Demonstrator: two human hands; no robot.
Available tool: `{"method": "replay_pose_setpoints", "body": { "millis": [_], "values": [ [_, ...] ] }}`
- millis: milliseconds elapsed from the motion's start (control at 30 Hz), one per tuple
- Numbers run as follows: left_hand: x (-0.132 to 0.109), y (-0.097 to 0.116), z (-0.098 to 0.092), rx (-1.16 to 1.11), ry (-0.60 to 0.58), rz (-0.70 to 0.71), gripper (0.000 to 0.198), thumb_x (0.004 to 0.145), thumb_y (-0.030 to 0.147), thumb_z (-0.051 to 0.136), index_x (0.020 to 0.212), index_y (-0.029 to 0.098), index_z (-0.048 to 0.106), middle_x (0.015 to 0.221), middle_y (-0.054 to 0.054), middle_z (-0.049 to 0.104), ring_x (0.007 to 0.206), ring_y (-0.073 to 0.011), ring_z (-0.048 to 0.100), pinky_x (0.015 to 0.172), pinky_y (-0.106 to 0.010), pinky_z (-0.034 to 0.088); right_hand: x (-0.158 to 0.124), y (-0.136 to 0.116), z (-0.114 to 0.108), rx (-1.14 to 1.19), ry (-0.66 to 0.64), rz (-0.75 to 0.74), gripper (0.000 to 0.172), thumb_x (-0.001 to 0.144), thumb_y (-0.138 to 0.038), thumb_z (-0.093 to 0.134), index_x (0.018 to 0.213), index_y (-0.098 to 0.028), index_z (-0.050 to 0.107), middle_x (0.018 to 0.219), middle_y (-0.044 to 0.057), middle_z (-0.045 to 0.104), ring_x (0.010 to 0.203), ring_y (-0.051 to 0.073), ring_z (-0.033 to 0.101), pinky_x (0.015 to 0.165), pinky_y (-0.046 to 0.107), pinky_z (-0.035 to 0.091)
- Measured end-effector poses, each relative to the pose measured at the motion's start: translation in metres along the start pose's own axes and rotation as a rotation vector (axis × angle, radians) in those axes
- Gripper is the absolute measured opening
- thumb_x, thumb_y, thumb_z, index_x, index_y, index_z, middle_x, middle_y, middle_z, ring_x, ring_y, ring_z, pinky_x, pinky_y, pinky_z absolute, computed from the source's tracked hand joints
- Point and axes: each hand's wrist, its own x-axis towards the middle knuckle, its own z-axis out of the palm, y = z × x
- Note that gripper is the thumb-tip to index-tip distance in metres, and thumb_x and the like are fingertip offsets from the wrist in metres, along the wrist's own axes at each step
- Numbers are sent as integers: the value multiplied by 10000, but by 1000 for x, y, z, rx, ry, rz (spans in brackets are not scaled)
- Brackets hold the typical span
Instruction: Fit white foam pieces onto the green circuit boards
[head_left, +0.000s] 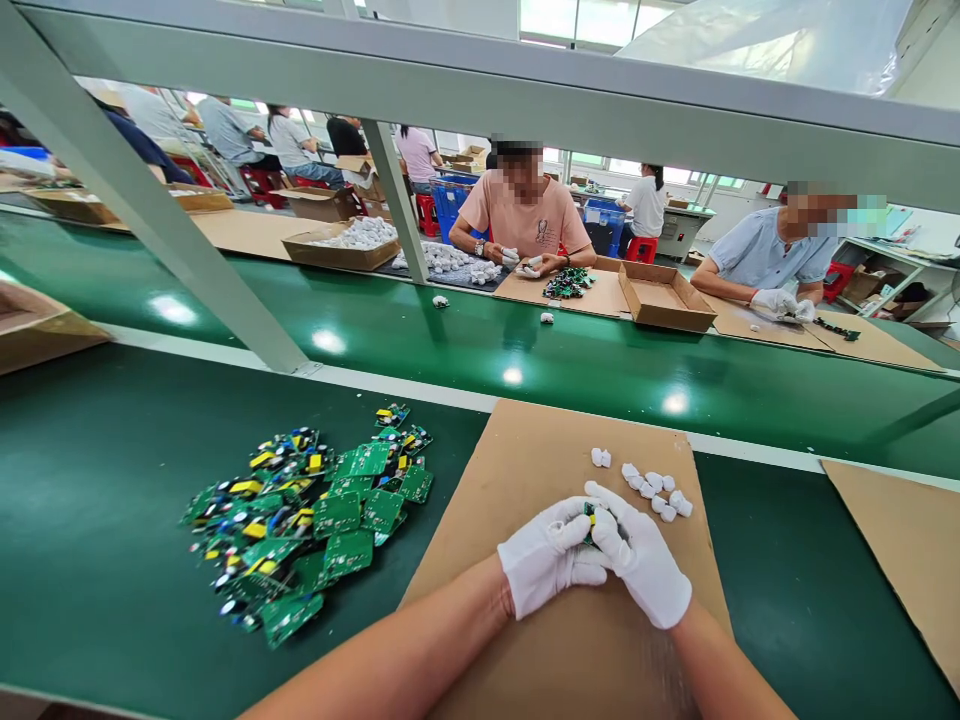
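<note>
White gloves cover both of my hands, which meet above a cardboard sheet (495, 500). Between them is a small green circuit board (589, 522) with a yellow part, mostly hidden by the fingers. My left hand (547, 555) is closed on the board's left side. From the right, my right hand (643, 560) grips the same board with fingers and thumb. Just beyond the fingers lie several small white blocks (654, 484) on the cardboard. To the left, a heap of green circuit boards (330, 510) with yellow, blue and black components rests on the green bench.
A pale metal post (172, 200) and crossbeam (480, 75) frame the bench. Beyond runs a green conveyor (465, 345) carrying two small white pieces. Across it, two people in white gloves handle parts beside a cardboard tray (667, 310). Another cardboard sheet (900, 540) lies at right.
</note>
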Motion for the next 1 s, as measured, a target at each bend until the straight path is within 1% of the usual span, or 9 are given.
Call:
{"method": "replay_pose_setpoints", "body": {
  "millis": [100, 233, 367, 500, 567, 667, 767, 867, 1000],
  "values": [
    [0, 3, 0, 35, -6, -9, 229, 764, 299, 638, 925, 149, 574, 807, -36, 577, 671, -110, 615, 617, -216, 480, -1, -1, 0, 35, 11, 17, 515, 809, -449, 538, 1261, -204, 507, 1063, 70, 661, 927, 216, 619, 851, 339, 496],
    [1, 10, 3, 96, 22, -31, 317, 767, 300, 635, 1051, 173, 571, 840, -42, 570, 709, -124, 617, 613, -212, 462, -1, -9, -2, 186, -7, 82, 510, 872, -474, 427, 1316, -221, 437, 1149, 54, 619, 1086, 204, 547, 938, 339, 445],
    [1, 16, 8, 140, 49, -32, 287, 789, 351, 596, 1013, 172, 584, 865, -58, 579, 746, -141, 611, 616, -220, 456, -1, -7, -2, 73, 43, 86, 492, 872, -460, 440, 1293, -208, 461, 1126, 62, 634, 1070, 218, 559, 936, 365, 450],
    [1, 18, 11, 204, 91, -3, 235, 757, 318, 639, 906, 140, 599, 760, -32, 555, 624, -83, 542, 591, -200, 437, 0, 1, -1, -149, 165, -125, 506, 849, -390, 495, 1321, -225, 419, 1230, 82, 573, 1121, 244, 530, 955, 410, 434],
    [2, 18, 10, 178, 65, 23, 236, 749, 317, 646, 888, 131, 602, 733, -18, 531, 594, -67, 506, 616, -218, 445, 1, 4, -2, -334, 250, -275, 469, 797, -343, 565, 1251, -242, 505, 1225, 76, 575, 1152, 270, 502, 988, 454, 395],
    [2, 17, 10, 134, 43, 34, 312, 725, 325, 666, 962, 133, 601, 771, -36, 548, 645, -96, 534, 691, -283, 462, 3, 6, -3, -577, 327, -445, 297, 771, -276, 588, 1062, -276, 645, 1179, 62, 603, 1154, 280, 497, 1009, 491, 356],
    [2, 15, 9, 120, 59, 32, 357, 706, 350, 681, 983, 139, 601, 765, -36, 560, 635, -97, 533, 690, -295, 462, 4, 5, -1, -638, 371, -525, 230, 780, -249, 587, 987, -299, 676, 1129, 55, 630, 1097, 256, 539, 967, 474, 405],
    [2, 11, 8, 212, 130, 58, 303, 699, 377, 685, 863, 136, 600, 695, -18, 555, 587, -87, 523, 642, -273, 458, 4, 0, 0, -614, 317, -540, 224, 773, -223, 590, 948, -323, 687, 1114, 32, 639, 1078, 244, 547, 950, 459, 421],
    [3, 11, 9, 318, 223, 86, 309, 667, 397, 705, 755, 124, 588, 668, -19, 551, 551, -79, 501, 564, -228, 432, 2, -11, -5, -402, 104, -391, 256, 770, -257, 586, 1003, -307, 680, 1336, 34, 478, 1216, 280, 433, 1015, 475, 353]
  ]
}}
